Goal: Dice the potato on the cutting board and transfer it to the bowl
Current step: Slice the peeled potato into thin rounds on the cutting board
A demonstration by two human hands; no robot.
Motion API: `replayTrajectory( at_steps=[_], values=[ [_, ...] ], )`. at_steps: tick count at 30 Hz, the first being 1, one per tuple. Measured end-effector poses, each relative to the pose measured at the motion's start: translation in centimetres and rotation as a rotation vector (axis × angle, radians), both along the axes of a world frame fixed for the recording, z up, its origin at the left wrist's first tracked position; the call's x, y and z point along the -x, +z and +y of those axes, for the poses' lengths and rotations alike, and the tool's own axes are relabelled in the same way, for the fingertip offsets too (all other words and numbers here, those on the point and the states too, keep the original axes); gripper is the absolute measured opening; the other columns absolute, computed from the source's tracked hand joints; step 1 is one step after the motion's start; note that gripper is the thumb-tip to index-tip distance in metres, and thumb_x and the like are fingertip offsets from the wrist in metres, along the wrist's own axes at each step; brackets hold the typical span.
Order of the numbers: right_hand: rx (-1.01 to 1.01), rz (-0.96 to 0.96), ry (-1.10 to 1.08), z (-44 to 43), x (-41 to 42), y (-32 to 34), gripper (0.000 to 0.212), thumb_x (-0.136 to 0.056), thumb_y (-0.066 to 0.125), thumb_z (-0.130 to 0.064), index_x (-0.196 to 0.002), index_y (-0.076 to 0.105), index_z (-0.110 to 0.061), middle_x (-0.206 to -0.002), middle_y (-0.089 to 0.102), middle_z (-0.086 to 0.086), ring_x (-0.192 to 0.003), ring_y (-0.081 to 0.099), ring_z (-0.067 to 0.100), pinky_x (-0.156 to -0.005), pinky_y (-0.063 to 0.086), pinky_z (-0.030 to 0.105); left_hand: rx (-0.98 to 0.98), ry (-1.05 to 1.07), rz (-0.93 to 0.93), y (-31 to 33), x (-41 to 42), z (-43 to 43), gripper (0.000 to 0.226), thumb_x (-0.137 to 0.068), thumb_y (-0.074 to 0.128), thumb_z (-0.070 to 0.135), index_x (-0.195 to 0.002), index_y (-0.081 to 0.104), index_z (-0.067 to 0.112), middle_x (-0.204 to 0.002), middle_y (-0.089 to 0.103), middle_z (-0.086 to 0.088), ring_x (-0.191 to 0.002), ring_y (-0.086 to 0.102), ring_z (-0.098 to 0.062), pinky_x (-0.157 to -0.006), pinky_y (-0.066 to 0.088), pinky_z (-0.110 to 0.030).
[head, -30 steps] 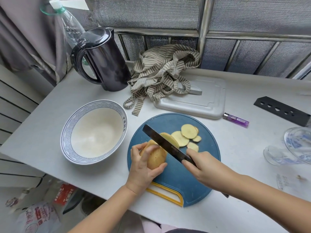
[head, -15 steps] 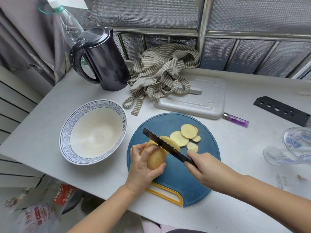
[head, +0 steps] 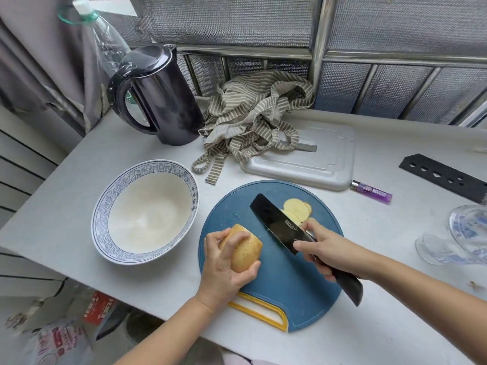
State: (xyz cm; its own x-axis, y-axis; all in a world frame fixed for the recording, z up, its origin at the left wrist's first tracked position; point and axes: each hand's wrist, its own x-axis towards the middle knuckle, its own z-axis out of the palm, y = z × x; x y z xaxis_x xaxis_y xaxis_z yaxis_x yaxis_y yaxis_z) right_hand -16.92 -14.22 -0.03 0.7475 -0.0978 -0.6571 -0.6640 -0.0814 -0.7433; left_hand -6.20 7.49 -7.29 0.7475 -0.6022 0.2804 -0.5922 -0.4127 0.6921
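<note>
Potato (head: 245,250), lower centre of frame, at the left edge of the blue cutting board (head: 284,280), was gripped by the curled fingers of my left hand (head: 224,270). My right hand (head: 332,248) held the black knife (head: 274,222), tilted, just right of the potato and apart from it. Slices (head: 297,206) lay behind the blade. The bowl (head: 98,214) stood on the table (head: 79,193), left of the board.

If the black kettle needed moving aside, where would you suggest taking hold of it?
Grip the kettle by its loop handle, coming from the left: it stands upright, the handle juts out on that side with an open gap for fingers, and the striped cloth crowds its right.
</note>
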Motion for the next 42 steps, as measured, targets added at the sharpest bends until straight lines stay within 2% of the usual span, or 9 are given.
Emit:
replayTrajectory(
  at_steps=[3,6,9,14,17,23,29,38,42],
  values=[
    [0.071,-0.081,0.017,0.0,0.1,0.2,0.017,-0.096,0.054,-0.023,-0.107,0.041,-0.026,-0.075,0.046,0.01,-0.043,0.038,0.02,-0.042,0.037,0.027,-0.01,-0.001,0.009,-0.1,0.0,0.0,0.059,-0.067,0.067,0.051,-0.121,0.043,0.049,-0.115,0.035,0.002,-0.113,0.038,-0.009,-0.103,0.025,-0.007],
    [0.258,-0.185,0.087,0.5,0.2,1.1,0.013,-0.099,0.048,-0.027,-0.111,0.043,-0.03,-0.069,0.045,0.009,-0.041,0.04,0.016,-0.041,0.038,0.027,-0.028,-0.006,0.01,-0.2,0.0,0.1,0.06,-0.068,0.067,0.052,-0.122,0.042,0.05,-0.116,0.032,0.006,-0.114,0.038,-0.009,-0.101,0.028,-0.014],
    [0.506,-0.285,0.208,1.5,0.5,1.9,0.012,-0.101,0.04,-0.034,-0.11,0.042,-0.026,-0.061,0.045,-0.002,-0.047,0.041,0.008,-0.05,0.034,0.023,-0.018,-0.014,-0.003,-0.4,0.1,0.3,0.06,-0.069,0.068,0.052,-0.123,0.042,0.049,-0.117,0.032,0.006,-0.118,0.036,-0.003,-0.103,0.025,-0.008],
    [0.645,-0.36,0.37,2.9,1.4,2.4,0.018,-0.102,0.036,-0.037,-0.101,0.036,-0.019,-0.059,0.039,-0.006,-0.054,0.039,0.015,-0.056,0.024,0.032,-0.009,-0.04,0.005,-0.6,0.1,0.5,0.059,-0.07,0.069,0.051,-0.122,0.043,0.048,-0.118,0.031,0.005,-0.128,0.025,0.007,-0.103,0.022,-0.004],
    [0.673,-0.341,0.427,3.6,2.0,2.2,0.019,-0.102,0.034,-0.039,-0.098,0.032,-0.02,-0.061,0.038,-0.008,-0.055,0.038,0.016,-0.057,0.026,0.031,-0.019,-0.056,0.008,-0.7,0.2,0.8,0.06,-0.07,0.068,0.054,-0.123,0.04,0.052,-0.12,0.026,0.015,-0.129,0.024,0.006,-0.104,0.026,-0.007],
    [0.66,-0.336,0.443,4.4,2.7,1.9,0.02,-0.103,0.03,-0.04,-0.092,0.026,-0.023,-0.064,0.041,-0.007,-0.059,0.042,0.019,-0.061,0.036,0.035,-0.019,-0.053,0.026,-0.7,0.3,0.9,0.062,-0.069,0.069,0.056,-0.124,0.04,0.051,-0.123,0.027,0.014,-0.123,0.034,-0.012,-0.1,0.035,-0.024],
    [0.686,-0.316,0.456,5.0,3.5,1.5,0.022,-0.103,0.027,-0.041,-0.091,0.024,-0.023,-0.072,0.05,0.0,-0.062,0.046,0.024,-0.063,0.04,0.04,0.002,-0.046,0.033,-0.9,0.4,0.9,0.065,-0.067,0.071,0.056,-0.124,0.04,0.049,-0.132,0.021,0.026,-0.121,0.04,-0.018,-0.1,0.038,-0.025],
    [0.768,-0.31,0.517,5.1,3.5,1.3,0.022,-0.104,0.023,-0.041,-0.093,0.022,-0.022,-0.076,0.05,-0.001,-0.063,0.045,0.026,-0.062,0.039,0.039,0.012,-0.04,0.045,-1.2,0.0,0.9,0.064,-0.064,0.073,0.055,-0.12,0.042,0.049,-0.126,0.026,0.022,-0.111,0.051,-0.025,-0.097,0.043,-0.031],
    [0.745,-0.311,0.507,5.1,3.4,1.2,0.021,-0.104,0.024,-0.04,-0.092,0.021,-0.023,-0.068,0.042,-0.006,-0.056,0.04,0.02,-0.06,0.036,0.036,0.013,-0.032,0.038,-1.2,0.0,0.8,0.064,-0.065,0.072,0.056,-0.122,0.043,0.049,-0.127,0.026,0.019,-0.112,0.05,-0.026,-0.098,0.044,-0.029]
  ],
)
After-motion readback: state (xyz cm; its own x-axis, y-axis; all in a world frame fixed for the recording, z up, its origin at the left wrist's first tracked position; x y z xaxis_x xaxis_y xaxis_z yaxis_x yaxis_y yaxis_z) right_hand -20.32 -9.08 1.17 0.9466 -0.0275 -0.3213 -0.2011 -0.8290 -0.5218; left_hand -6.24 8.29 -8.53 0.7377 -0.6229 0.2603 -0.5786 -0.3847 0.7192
